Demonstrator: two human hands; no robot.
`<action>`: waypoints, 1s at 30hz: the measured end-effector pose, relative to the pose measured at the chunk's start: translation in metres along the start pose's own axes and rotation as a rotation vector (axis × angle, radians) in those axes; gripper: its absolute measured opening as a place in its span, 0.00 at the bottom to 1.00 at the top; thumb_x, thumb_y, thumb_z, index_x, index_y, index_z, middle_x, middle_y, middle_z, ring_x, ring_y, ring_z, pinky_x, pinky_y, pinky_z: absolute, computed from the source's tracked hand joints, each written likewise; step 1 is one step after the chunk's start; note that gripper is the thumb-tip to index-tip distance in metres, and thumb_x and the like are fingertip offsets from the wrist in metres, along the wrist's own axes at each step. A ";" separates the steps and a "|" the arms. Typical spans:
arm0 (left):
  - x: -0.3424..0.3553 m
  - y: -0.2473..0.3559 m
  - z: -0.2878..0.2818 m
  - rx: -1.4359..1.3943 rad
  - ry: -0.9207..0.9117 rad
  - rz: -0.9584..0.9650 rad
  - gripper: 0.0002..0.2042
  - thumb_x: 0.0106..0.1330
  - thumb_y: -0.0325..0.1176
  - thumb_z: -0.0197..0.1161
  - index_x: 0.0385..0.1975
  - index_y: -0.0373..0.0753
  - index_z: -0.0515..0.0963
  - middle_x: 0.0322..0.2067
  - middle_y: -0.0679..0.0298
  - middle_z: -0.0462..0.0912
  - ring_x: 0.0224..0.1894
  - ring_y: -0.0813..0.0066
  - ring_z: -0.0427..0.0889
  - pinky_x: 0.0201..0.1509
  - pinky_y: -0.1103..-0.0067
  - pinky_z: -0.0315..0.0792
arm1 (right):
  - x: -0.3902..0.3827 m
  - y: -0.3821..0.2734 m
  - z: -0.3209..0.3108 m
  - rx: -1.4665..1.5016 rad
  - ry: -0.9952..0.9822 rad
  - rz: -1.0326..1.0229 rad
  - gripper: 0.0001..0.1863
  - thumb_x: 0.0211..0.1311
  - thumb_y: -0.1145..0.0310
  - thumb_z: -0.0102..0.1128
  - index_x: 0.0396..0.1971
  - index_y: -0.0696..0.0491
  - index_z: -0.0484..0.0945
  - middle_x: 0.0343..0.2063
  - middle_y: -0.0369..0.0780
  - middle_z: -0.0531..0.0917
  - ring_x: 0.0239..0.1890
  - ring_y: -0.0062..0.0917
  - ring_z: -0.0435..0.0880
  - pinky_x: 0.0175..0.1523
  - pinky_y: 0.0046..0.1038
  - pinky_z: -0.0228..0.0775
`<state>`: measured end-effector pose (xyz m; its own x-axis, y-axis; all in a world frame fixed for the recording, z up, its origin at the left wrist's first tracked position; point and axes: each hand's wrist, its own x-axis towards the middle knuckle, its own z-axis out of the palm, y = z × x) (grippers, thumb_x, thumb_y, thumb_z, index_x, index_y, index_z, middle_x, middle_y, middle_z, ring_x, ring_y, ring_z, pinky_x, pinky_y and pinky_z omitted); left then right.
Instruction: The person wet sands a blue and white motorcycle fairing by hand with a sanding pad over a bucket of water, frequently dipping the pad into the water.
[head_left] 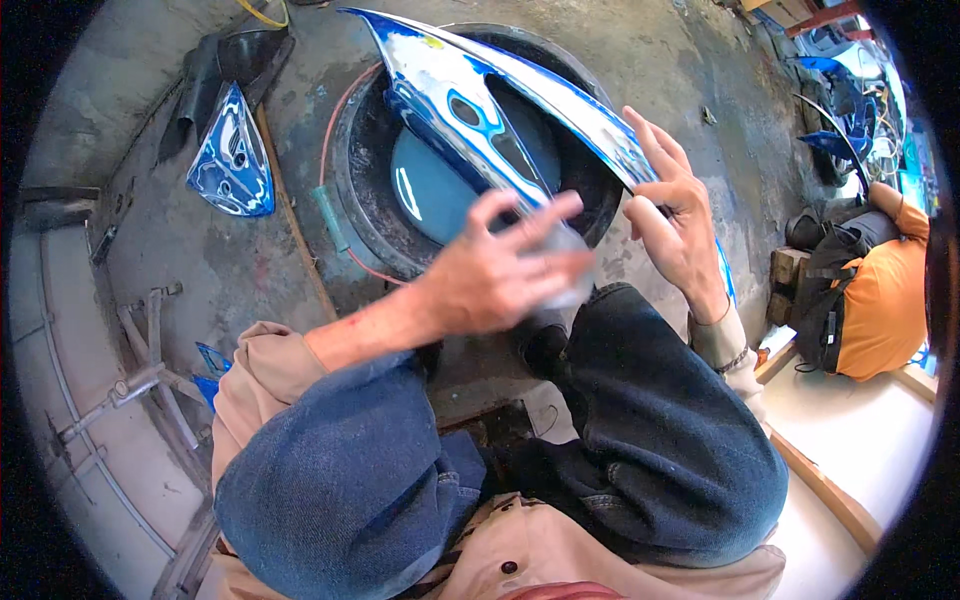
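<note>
A long blue and white plastic fairing panel [440,85], with cut-out holes and worn patches of paint, lies slantwise across a round black tub [350,165] holding greyish water [425,185]. My right hand [675,205] grips the panel's right end between thumb and bent forefinger, its other fingers stretched upward. Smeared by motion, my left hand [500,270] is near the panel's lower end with its fingers curled round a pale grey thing [570,265]. That thing's kind cannot be made out, nor whether it touches the panel.
A smaller blue and white panel [232,160] lies on the concrete floor at left, beside a wooden stick [290,220]. Pinkish cord with a teal sleeve [333,220] runs by the tub. A metal frame [130,385] stands at left. Another person in orange [885,300] is at right.
</note>
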<state>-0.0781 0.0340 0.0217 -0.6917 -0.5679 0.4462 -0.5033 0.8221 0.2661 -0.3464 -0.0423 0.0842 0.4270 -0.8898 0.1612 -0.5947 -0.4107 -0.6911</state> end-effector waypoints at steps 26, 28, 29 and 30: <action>-0.003 -0.019 -0.011 -0.022 0.081 -0.111 0.21 0.67 0.28 0.72 0.59 0.57 0.90 0.67 0.74 0.88 0.80 0.64 0.76 0.74 0.52 0.53 | -0.002 0.001 -0.003 0.024 0.018 0.019 0.16 0.52 0.66 0.58 0.19 0.58 0.91 0.82 0.47 0.71 0.85 0.49 0.63 0.85 0.46 0.55; -0.005 -0.055 -0.013 0.141 0.157 -0.199 0.18 0.71 0.29 0.70 0.58 0.55 0.90 0.66 0.73 0.89 0.79 0.62 0.76 0.75 0.52 0.52 | -0.003 0.001 -0.003 0.021 0.022 0.008 0.15 0.51 0.66 0.59 0.20 0.59 0.91 0.82 0.49 0.71 0.84 0.52 0.64 0.84 0.47 0.56; -0.003 -0.071 -0.021 0.151 0.198 -0.338 0.16 0.75 0.30 0.68 0.58 0.55 0.90 0.63 0.70 0.91 0.77 0.58 0.78 0.75 0.52 0.53 | -0.003 0.000 -0.004 0.020 0.016 0.010 0.15 0.52 0.66 0.59 0.20 0.59 0.92 0.82 0.49 0.70 0.84 0.52 0.63 0.84 0.47 0.56; -0.004 -0.083 -0.028 0.216 0.200 -0.431 0.15 0.77 0.32 0.67 0.59 0.55 0.90 0.62 0.68 0.92 0.76 0.56 0.80 0.74 0.52 0.54 | -0.002 -0.002 -0.004 0.020 0.012 0.008 0.15 0.52 0.66 0.59 0.20 0.58 0.92 0.82 0.50 0.70 0.85 0.52 0.63 0.84 0.47 0.55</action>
<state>-0.0186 -0.0308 0.0215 -0.2964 -0.8165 0.4954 -0.8304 0.4766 0.2888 -0.3489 -0.0401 0.0884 0.4142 -0.8953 0.1641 -0.5842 -0.3998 -0.7064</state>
